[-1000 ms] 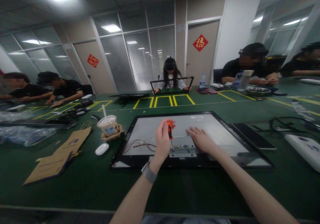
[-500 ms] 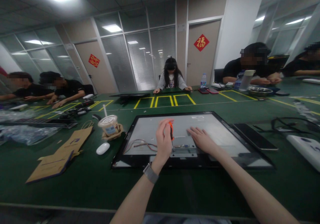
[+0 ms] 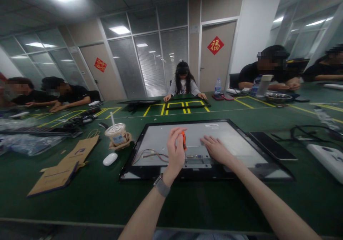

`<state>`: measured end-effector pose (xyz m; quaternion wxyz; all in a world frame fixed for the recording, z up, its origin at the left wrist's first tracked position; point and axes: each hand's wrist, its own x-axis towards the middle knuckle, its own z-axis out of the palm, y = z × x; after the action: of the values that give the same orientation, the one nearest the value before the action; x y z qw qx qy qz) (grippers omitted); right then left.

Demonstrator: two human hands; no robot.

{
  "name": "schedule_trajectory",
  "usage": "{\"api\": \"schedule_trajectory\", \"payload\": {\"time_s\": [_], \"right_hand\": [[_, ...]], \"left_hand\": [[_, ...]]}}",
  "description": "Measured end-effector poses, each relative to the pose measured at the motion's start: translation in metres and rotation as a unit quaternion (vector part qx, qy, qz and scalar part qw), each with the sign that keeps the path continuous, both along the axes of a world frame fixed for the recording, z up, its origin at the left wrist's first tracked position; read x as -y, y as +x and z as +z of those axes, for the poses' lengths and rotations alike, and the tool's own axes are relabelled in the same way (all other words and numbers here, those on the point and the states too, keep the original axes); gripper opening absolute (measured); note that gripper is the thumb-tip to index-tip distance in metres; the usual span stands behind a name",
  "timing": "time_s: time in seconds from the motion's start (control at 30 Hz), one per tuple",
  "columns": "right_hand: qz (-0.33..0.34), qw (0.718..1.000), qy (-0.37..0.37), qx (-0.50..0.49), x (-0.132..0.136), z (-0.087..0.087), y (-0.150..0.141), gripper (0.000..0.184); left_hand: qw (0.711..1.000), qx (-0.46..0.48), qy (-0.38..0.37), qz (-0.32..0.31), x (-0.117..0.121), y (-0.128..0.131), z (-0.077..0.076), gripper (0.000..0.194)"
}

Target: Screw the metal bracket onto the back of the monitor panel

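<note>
A monitor panel [image 3: 241, 140] lies back-up on the green table, black frame around a silver metal back. My left hand [image 3: 174, 150] is closed round an orange-handled screwdriver [image 3: 183, 141], held upright with its tip down on a small metal bracket [image 3: 197, 160] near the panel's front edge. My right hand [image 3: 215, 149] lies flat on the panel beside the bracket, fingers stretched out. Thin red and white wires [image 3: 151, 156] run across the panel's left part. A watch sits on my left wrist.
A drink cup with straw [image 3: 117, 134], a white mouse [image 3: 110, 159] and brown paper bags [image 3: 64, 165] lie left. A black phone [image 3: 273, 145], cables and a white device [image 3: 327, 158] lie right. Several people sit round the table; one opposite has a black frame [image 3: 187, 105] flat before them.
The person opposite has lowered the black frame from upright to flat on the table. My left hand has turned slightly on the screwdriver; my right hand stays flat.
</note>
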<state>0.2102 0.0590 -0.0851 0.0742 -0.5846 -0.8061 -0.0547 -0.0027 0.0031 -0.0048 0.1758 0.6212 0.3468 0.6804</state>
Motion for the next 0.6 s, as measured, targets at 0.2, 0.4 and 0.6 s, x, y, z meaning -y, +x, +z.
{"api": "schedule_trajectory", "payload": {"time_s": [0.2, 0.4, 0.6], "right_hand": [[0.004, 1.000, -0.006, -0.004, 0.0003, 0.0013, 0.0006, 0.051], [0.009, 1.000, -0.001, -0.007, 0.0007, 0.0007, 0.0003, 0.052], [0.004, 1.000, -0.005, -0.006, 0.0024, 0.0029, 0.0000, 0.053]], "left_hand": [[1.000, 0.002, -0.014, -0.014, -0.0005, 0.0002, -0.0006, 0.023], [0.998, -0.012, 0.013, 0.059, -0.0017, 0.0009, 0.0009, 0.010], [0.998, 0.004, 0.003, 0.063, -0.0015, 0.0013, 0.0019, 0.016]]}}
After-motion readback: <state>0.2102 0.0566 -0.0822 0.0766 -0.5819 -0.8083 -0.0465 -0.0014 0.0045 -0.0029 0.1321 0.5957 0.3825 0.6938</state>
